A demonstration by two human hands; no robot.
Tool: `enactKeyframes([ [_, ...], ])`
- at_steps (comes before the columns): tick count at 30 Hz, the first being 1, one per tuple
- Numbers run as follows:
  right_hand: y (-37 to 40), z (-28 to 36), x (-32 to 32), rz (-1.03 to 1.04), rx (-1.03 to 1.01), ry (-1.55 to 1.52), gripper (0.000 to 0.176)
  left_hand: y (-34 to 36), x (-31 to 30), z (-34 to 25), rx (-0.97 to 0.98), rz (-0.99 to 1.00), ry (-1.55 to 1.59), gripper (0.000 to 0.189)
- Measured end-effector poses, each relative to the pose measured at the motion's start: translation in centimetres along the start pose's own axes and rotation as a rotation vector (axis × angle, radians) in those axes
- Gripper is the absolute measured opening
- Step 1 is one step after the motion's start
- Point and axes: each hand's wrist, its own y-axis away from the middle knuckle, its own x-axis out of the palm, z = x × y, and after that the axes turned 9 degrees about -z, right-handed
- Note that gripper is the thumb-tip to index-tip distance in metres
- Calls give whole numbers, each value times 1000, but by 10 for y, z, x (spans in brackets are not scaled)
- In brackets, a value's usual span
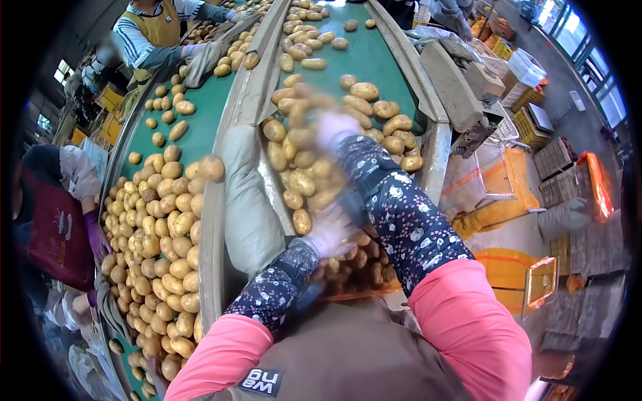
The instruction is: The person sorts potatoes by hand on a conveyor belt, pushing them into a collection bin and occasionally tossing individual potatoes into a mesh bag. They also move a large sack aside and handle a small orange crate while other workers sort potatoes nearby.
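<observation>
My right hand (334,128), in a pale glove, is blurred by motion over potatoes (364,91) on the green belt (361,53). Lower down, my left hand (332,232), also gloved and smeared, is at the chute's lower end, beside falling or moving potatoes. A dark, blurred object (352,204) lies between the two hands; I cannot make out what it is. The fingers of both hands are too blurred to read. Below my left hand, more potatoes sit in an orange mesh bag (374,291).
A metal divider (212,247) and a grey padded cloth (251,194) separate my chute from a second belt heaped with potatoes (160,227). Co-workers stand at the upper left and left. Orange bags (501,267) and stacked crates (555,158) are on the right.
</observation>
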Motion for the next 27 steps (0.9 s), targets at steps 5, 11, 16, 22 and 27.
enactKeyframes([
  [5, -9, -15, 4, 126, -59, 14, 49, 3, 1, 1, 52, -36, -45, 52],
  [11, 7, -13, -21, 140, -89, -5, 47, -4, -3, -4, 43, 31, -82, 52],
  [16, 22, -20, -19, -82, -66, -129, 39, -11, -9, -10, 10, 133, -156, 57],
  [22, 78, -85, -56, -803, -194, -946, 49, -7, 6, -31, 120, 5, -162, 61],
  [27, 157, -185, -231, -1689, -539, -350, 54, 4, 10, -35, 86, 48, -155, 62],
])
